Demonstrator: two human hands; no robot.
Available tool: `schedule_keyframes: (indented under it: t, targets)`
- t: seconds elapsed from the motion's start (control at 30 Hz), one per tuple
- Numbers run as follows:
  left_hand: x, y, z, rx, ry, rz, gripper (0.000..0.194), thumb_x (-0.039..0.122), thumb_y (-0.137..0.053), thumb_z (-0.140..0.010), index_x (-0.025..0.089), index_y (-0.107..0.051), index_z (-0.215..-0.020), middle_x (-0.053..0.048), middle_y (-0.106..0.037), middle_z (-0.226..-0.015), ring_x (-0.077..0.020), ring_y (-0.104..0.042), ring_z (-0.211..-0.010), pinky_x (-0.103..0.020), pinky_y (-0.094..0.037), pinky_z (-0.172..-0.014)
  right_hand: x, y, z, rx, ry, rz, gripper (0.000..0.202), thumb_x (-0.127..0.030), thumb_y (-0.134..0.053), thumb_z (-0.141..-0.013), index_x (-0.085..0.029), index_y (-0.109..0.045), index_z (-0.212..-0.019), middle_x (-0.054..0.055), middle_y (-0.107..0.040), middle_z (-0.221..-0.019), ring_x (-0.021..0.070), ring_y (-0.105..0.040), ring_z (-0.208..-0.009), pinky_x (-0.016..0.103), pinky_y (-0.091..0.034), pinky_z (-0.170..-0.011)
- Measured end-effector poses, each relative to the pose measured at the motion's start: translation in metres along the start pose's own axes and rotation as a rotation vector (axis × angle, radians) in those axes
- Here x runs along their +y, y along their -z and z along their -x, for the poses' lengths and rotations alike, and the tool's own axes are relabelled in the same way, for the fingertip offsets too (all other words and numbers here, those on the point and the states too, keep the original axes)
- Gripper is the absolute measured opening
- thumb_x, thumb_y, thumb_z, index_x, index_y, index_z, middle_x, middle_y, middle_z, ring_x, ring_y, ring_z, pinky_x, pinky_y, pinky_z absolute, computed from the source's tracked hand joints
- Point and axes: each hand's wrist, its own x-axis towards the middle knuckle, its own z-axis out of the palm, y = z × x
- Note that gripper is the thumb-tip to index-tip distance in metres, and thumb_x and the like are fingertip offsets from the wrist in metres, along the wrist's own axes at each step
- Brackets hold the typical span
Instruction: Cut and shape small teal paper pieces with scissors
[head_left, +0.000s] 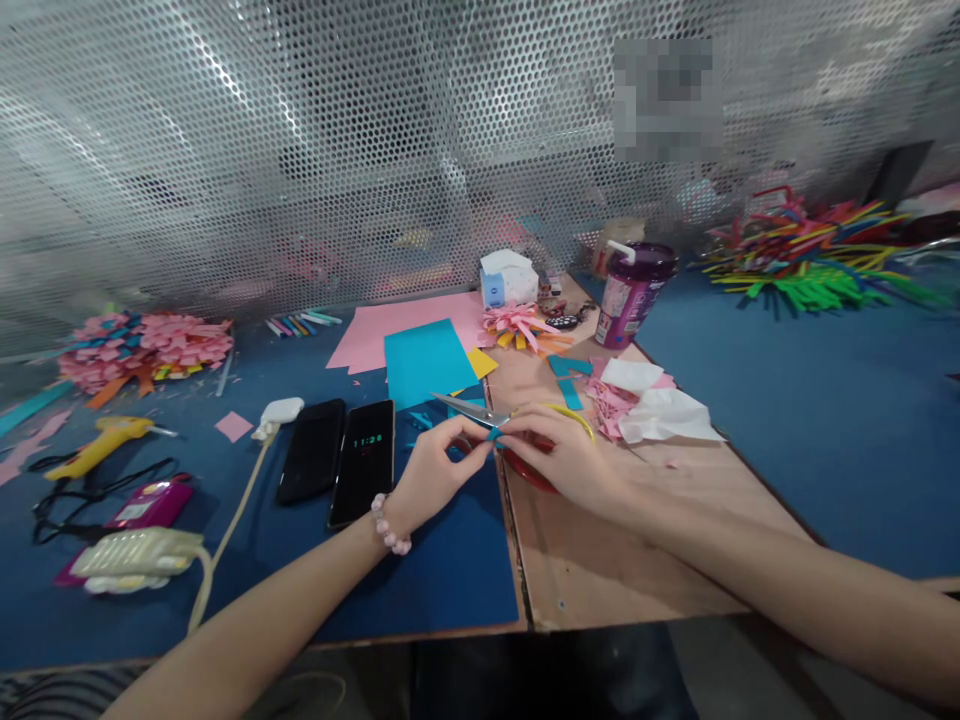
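Both hands meet over the seam of the table, pinching a small piece of blue paper (pixel 494 434) between the fingertips. My left hand (pixel 442 465), with a pink bead bracelet (pixel 388 525) at the wrist, grips it from the left. From the right, my right hand (pixel 562 455) holds the same piece. A pair of scissors (pixel 474 410) shows behind and under my right hand, blades pointing left, with yellow and red on the handles. Whether the right hand also carries the scissors I cannot tell. Just beyond lies a blue paper sheet (pixel 429 362), with blue cut pieces (pixel 571 378) to the right.
Two phones (pixel 311 450) lie left of my hands. Farther left are a yellow glue gun (pixel 105 447), a power strip (pixel 139 555) and pink paper fringes (pixel 161 345). A purple cup (pixel 634 298), tissue pack (pixel 508 282) and crumpled tissue (pixel 667 415) stand or lie right and back.
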Motion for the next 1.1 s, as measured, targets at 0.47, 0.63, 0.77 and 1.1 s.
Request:
schedule_keyframes:
  t: [0.47, 0.63, 0.77, 1.1]
  targets:
    - [-0.0002, 0.0008, -0.0001, -0.023, 0.003, 0.004, 0.015, 0.03, -0.058, -0.084, 0.017, -0.063, -0.09, -0.005, -0.067, -0.089, -0.0163, -0.062, -0.08, -0.03, -0.05, -0.076, -0.003, 0.0038, -0.0007, -0.02, -0.035, -0.054, 0.01, -0.027, -0.058, -0.087, -0.023, -0.066, -0.091, 0.002, -0.066, -0.093, 0.0156, -0.061, -0.089, 0.031, -0.048, -0.083]
    - [0.0006, 0.0007, 0.0005, -0.016, -0.007, -0.008, 0.015, 0.03, -0.058, -0.083, 0.018, -0.063, -0.089, -0.004, -0.067, -0.088, -0.0159, -0.062, -0.077, -0.029, -0.05, -0.075, -0.005, 0.005, -0.0012, -0.027, -0.047, -0.072, 0.009, -0.027, -0.058, -0.086, -0.024, -0.066, -0.089, 0.001, -0.066, -0.091, 0.0153, -0.061, -0.088, 0.03, -0.048, -0.081]
    - [0.0013, 0.0007, 0.0005, -0.016, -0.006, -0.009, 0.014, 0.029, -0.058, -0.084, 0.018, -0.063, -0.089, -0.004, -0.067, -0.087, -0.0154, -0.061, -0.077, -0.028, -0.05, -0.074, -0.0058, 0.0064, -0.002, -0.047, -0.073, -0.1, 0.009, -0.027, -0.059, -0.086, -0.023, -0.066, -0.089, 0.001, -0.066, -0.091, 0.0149, -0.061, -0.087, 0.029, -0.047, -0.079]
    - [0.0023, 0.0013, 0.0012, -0.028, -0.01, -0.017, 0.012, 0.027, -0.058, -0.084, 0.018, -0.063, -0.089, -0.004, -0.067, -0.087, -0.0149, -0.06, -0.077, -0.028, -0.049, -0.074, -0.0057, 0.007, -0.0035, -0.073, -0.1, -0.127, 0.01, -0.027, -0.058, -0.086, -0.022, -0.067, -0.089, 0.001, -0.066, -0.091, 0.0142, -0.061, -0.087, 0.028, -0.046, -0.08]
